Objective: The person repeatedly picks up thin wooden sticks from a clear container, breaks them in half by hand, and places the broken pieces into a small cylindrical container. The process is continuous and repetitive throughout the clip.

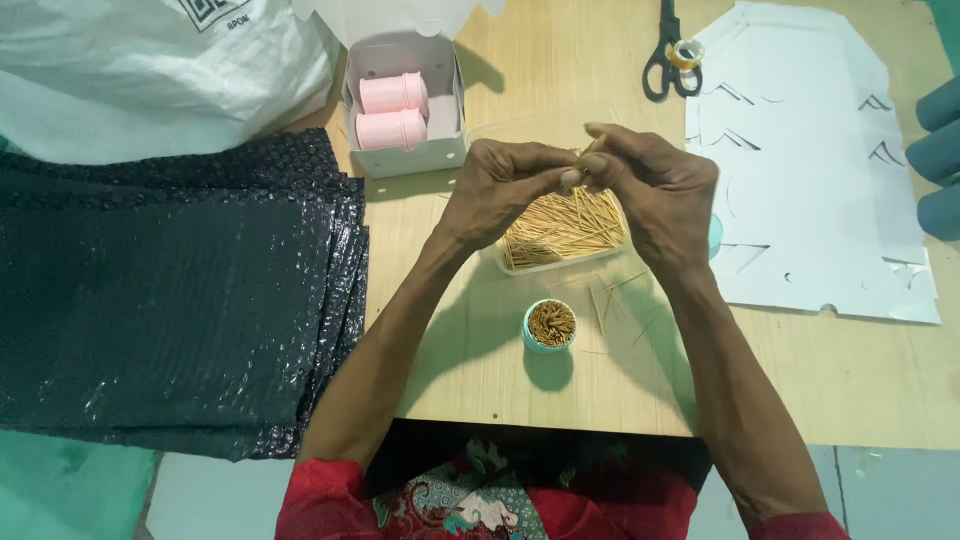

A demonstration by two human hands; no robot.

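A small bundle of wooden toothpicks (583, 160) is pinched between the fingertips of the left hand (500, 190) and the right hand (655, 195), both grips being closed narrowly on it where the two hands meet above the worktop (850, 380). Directly beneath the hands a clear plastic tray (560, 235) heaped with loose toothpicks is seen, partly hidden by the wrists. Just in front of the tray, nearer the person, a small teal round container (549, 327) stands upright, packed with toothpicks set on end. A few stray toothpicks (620, 300) are scattered on the wood beside it. Further away, an open white carton (405, 105) is placed, with two pink cylindrical containers (392, 112) laid on their sides inside. A pair of black-handled scissors (668, 55) and a small roll of clear tape (687, 53) touching them are found at the far edge. Flat white die-cut cardboard sheets (810, 160) are spread to the right, and a stack of black bubble-wrap sheets (170, 290) is laid to the left, with a white woven sack (150, 70) behind it.
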